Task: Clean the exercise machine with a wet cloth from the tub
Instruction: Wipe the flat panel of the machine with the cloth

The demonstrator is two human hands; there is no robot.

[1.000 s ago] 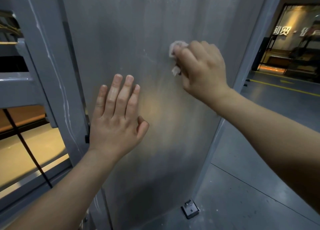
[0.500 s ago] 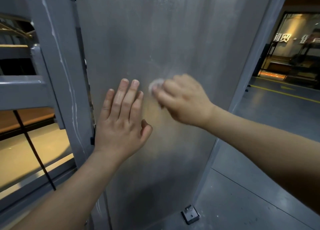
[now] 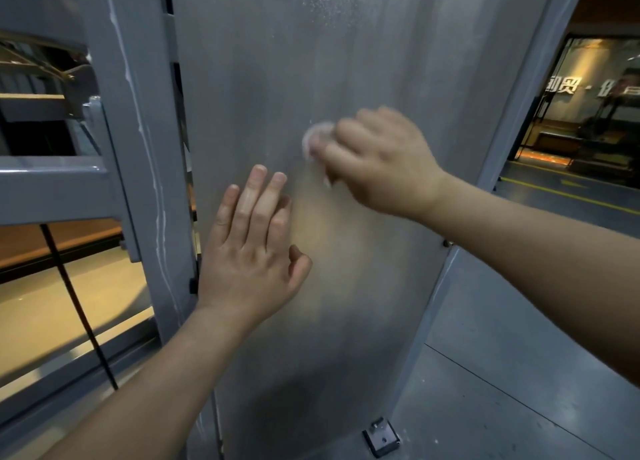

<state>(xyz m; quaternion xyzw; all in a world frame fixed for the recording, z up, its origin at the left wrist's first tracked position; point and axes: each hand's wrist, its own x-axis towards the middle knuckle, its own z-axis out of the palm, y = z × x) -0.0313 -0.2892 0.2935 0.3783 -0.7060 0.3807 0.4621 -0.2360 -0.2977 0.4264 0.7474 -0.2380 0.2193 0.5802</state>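
Note:
A tall grey metal panel of the exercise machine (image 3: pixel 346 61) fills the middle of the head view, dusty and speckled near its top. My right hand (image 3: pixel 377 163) grips a small white cloth (image 3: pixel 317 137) and presses it against the panel at mid height; most of the cloth is hidden under my fingers. Lower and to the left, my left hand (image 3: pixel 252 251) lies flat on the panel with its fingers straight and pointing up. The tub is not in view.
A grey upright post (image 3: pixel 138 182) and crossbars of the frame stand at the left, with a black cable (image 3: pixel 76 303) behind them. A small metal floor bracket (image 3: pixel 381 437) sits at the panel's foot. Grey floor with yellow lines extends to the right.
My right hand swept the cloth from the upper right down-left beside my left hand, then back up and to the right. My left hand stayed flat on the panel.

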